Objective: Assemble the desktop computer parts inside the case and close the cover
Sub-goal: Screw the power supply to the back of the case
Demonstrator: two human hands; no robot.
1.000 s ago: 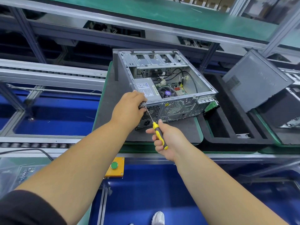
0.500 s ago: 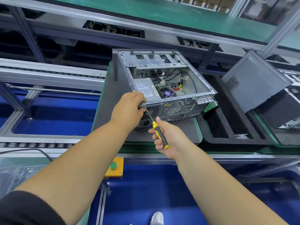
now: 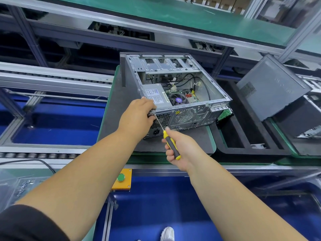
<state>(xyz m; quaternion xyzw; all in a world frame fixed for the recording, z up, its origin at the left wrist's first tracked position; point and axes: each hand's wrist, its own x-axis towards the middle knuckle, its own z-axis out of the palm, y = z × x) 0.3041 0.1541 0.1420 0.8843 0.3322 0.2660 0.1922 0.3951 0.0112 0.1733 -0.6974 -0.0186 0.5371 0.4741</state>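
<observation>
Open case (image 3: pixel 182 94) lies on grey mat on table. Left hand (image 3: pixel 137 117) clamps rear top corner. Right hand (image 3: pixel 180 146) grips screwdriver (image 3: pixel 169 141), tip at corner screw. Advise: keep shaft square, push firmly, case steadied.

In the middle of the frame an open computer case (image 3: pixel 175 94) lies on a dark mat (image 3: pixel 118 108). The left hand (image 3: pixel 137 117) grips its near left corner. The right hand (image 3: pixel 180 148) holds a yellow and black screwdriver (image 3: pixel 171 145), its tip at that corner. A grey cover panel (image 3: pixel 272 87) leans at the right.
</observation>
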